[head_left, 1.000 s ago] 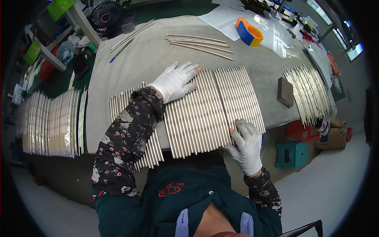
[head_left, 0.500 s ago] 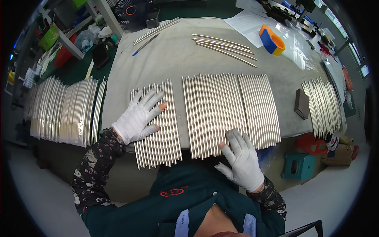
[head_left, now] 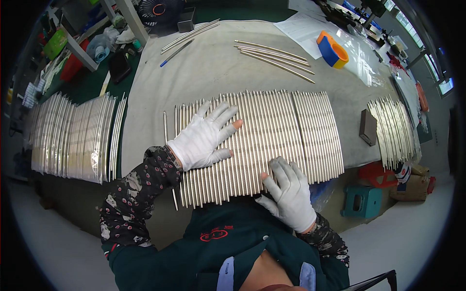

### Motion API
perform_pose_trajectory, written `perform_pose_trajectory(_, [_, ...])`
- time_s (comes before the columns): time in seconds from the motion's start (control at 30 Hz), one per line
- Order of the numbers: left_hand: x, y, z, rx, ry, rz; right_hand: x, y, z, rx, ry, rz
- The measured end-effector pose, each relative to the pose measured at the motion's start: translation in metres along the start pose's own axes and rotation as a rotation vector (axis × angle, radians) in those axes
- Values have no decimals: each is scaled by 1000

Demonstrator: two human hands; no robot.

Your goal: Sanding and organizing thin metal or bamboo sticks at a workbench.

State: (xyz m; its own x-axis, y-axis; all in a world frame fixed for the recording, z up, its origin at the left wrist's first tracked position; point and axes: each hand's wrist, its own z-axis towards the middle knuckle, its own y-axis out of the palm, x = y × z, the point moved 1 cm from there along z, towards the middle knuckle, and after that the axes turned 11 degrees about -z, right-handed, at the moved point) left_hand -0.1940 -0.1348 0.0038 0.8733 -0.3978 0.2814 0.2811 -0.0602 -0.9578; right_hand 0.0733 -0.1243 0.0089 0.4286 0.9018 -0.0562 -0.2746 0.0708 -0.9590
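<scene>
So the big row of metal rods (head_left: 257,126) sits right under both gloves, every rod's long axis running away from the body. The left hand (head_left: 203,138) is spread flat on the row's left part, fingers slanting up and right across the rods, gripping nothing. The right hand (head_left: 290,194) has loosely bent, parted fingers on the near part, no grasp there either. Key bit imo: one lone rod (head_left: 165,127) lies left of the left fingers, just beside the row with a thin gap, roughly parallel to it, passing under that sleeve (head_left: 162,165). Left hand's clearly nearer; the right is well apart from it, with most of the row's width between.
</scene>
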Motion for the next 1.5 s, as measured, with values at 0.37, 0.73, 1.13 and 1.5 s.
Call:
perform_pose_trajectory(0.37, [38,4,-17,-22,-93,-84,0,5,4,83,-28,6])
perform_pose_trajectory(0.73, [96,15,-60,105,-268,-178,-22,5,38,-99,-104,-50])
perform_pose_trajectory(1.13, [81,11,-58,130,-210,-139,-27,17,46,-75,-91,-39])
perform_pose_trajectory(1.5, [46,-9,-119,-102,-225,-163,-26,12,48,-122,-113,-19])
